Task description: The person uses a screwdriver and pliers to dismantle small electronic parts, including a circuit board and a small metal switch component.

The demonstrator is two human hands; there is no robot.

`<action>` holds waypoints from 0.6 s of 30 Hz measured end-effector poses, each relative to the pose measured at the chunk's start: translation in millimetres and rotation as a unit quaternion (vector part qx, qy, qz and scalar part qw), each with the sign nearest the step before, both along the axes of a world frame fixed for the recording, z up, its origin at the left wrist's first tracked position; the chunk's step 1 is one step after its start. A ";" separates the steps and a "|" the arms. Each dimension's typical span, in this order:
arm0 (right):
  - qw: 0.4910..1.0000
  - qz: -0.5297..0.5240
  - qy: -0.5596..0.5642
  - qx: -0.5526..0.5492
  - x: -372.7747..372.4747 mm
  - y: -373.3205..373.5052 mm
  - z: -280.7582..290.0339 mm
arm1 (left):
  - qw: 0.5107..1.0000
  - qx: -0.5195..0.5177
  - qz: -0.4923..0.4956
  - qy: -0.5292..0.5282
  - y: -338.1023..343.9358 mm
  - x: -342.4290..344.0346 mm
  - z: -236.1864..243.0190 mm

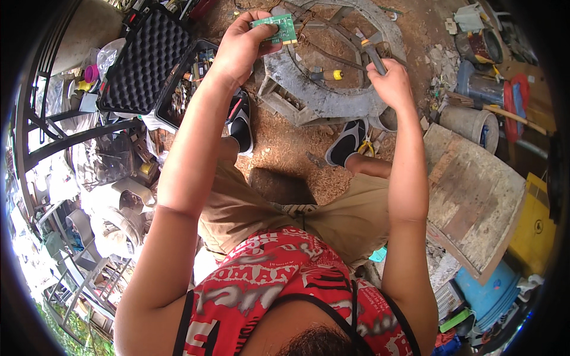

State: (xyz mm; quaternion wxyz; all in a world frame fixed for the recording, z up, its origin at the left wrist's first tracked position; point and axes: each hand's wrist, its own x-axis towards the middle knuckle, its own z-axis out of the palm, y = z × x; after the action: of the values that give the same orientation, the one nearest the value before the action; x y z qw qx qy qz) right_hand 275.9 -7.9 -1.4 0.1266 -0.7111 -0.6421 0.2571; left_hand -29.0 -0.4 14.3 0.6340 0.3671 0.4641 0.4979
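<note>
- Left hand (244, 43): fingers clamped on a green circuit board (286, 28), held ahead, left of the right hand (390, 84).
- Right fingers wrapped around a dark tool (374, 57) with an orange end.
- Round grey frame (341, 108) on the floor.
- Open black case (142, 66), foam-lined lid, at left.

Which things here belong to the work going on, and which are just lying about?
Seemingly part of the work:
green circuit board, in the left hand
grey tool with an orange end, in the right hand

Apparently lying about:
blue bucket
weathered board
pale bucket, on its side
</note>
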 end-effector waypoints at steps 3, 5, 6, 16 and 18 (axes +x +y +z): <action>0.999 0.028 -0.007 0.031 -11.6 -16.8 8.9 | 1.000 0.015 0.017 0.003 -1.2 -3.8 -2.5; 0.997 0.046 0.007 0.062 -14.5 -32.3 1.4 | 0.999 0.015 0.033 0.006 -1.2 -6.8 -4.0; 0.992 0.050 0.021 0.110 -17.8 -42.9 -1.5 | 0.999 0.018 0.042 0.006 -0.6 -9.5 -4.3; 0.966 0.163 -0.039 0.195 -117.6 -88.8 -35.9 | 0.995 0.043 0.092 -0.005 -16.0 -22.1 -0.9; 0.970 0.145 -0.060 0.186 -137.5 -80.0 -55.2 | 0.996 0.042 0.083 0.000 -18.9 -26.0 -3.6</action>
State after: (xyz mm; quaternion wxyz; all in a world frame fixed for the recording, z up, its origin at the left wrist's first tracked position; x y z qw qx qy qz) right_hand 138.4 -87.9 -56.6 0.1787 -0.5883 -0.7816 0.1055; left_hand -54.9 -19.3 10.7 0.5744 0.3536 0.4713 0.5683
